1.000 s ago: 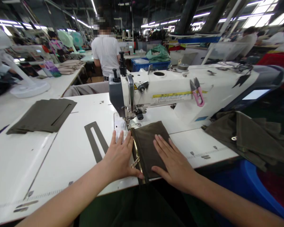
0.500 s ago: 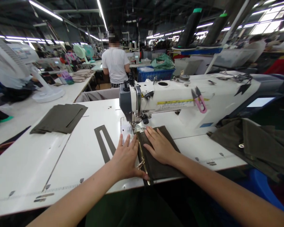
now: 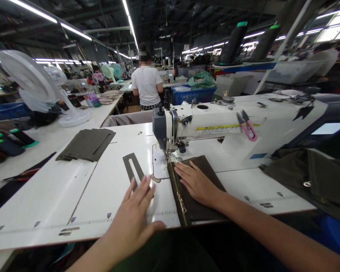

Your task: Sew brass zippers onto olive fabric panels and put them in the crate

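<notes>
My right hand (image 3: 197, 181) lies flat on a dark olive fabric piece (image 3: 212, 177), fingers pointing toward the presser foot. Along that fabric's left edge runs a brass zipper (image 3: 179, 192) with its metal pull; its far end reaches under the needle of the white sewing machine (image 3: 209, 124). My left hand (image 3: 138, 211) is apart from the fabric, fingers spread over the table's front. Its fingertips overlap the near end of a slotted olive strip (image 3: 129, 162); whether they touch it I cannot tell. Nothing is seen in the left hand.
A stack of olive fabric pieces (image 3: 86, 144) lies on the white table at left. Pink thread snips (image 3: 248, 126) rest against the machine arm. More olive fabric (image 3: 289, 177) is heaped at right. A white fan (image 3: 31, 75) stands left, and a person in a white shirt (image 3: 146, 85) is ahead.
My left hand has come off the zipper and moved left toward the slotted strip. My right hand stays on the fabric. The whole view has shifted slightly left.
</notes>
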Demonstrator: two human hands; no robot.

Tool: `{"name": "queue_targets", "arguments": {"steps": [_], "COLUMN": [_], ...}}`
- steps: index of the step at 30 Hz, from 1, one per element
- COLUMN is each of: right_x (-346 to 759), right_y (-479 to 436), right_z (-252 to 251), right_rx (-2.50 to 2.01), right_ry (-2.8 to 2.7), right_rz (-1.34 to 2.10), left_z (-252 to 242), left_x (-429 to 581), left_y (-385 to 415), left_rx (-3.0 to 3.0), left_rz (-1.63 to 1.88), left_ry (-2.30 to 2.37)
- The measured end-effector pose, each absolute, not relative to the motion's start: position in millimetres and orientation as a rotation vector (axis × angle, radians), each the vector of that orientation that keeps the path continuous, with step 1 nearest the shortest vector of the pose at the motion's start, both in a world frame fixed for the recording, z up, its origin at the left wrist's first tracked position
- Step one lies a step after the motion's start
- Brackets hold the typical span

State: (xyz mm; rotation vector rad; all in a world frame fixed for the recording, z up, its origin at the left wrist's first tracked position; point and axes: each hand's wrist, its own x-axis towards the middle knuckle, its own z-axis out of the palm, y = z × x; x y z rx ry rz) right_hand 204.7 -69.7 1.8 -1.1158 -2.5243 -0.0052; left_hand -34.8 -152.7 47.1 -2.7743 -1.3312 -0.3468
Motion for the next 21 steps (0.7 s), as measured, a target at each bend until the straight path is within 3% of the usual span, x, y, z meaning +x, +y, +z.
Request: {"name": "queue_targets", "arguments": {"steps": [6, 21], "right_x": [199.2, 198.0], "right_y": [-74.9, -73.0], "right_z": [4.4, 4.9], "right_rx": [-1.159, -1.226], "right_ry": [-2.556, -2.581], "right_rz": [0.010, -0.009], "left_z": [29.4, 33.9], "left_x": [-63.1, -75.4], "left_y": [-159.1, -152.8], "left_rx": [-2.698, -2.876], "left_rz": [-0.189, -0.220], "left_ry": [-1.282, -1.271]}}
